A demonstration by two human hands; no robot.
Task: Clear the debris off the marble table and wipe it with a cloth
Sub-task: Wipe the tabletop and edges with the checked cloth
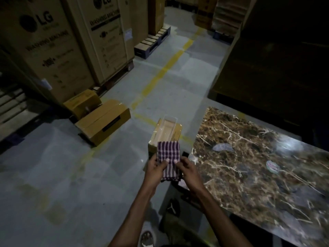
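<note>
A folded purple-and-white striped cloth (168,157) is held up over the floor, left of the brown marble table (252,175). My left hand (157,166) grips its left edge and my right hand (189,169) pinches its right edge. On the marble lie a crumpled pale scrap (222,147) near the left end and a round whitish piece (272,167) toward the middle. Another pale scrap (193,158) sits at the table's near-left corner.
A small cardboard box with a clear plastic tray on top (167,129) stands just beyond the cloth. Two more cartons (103,122) lie on the grey floor to the left. Tall washing-machine cartons (58,50) on pallets line the left side. Dark stacks rise behind the table.
</note>
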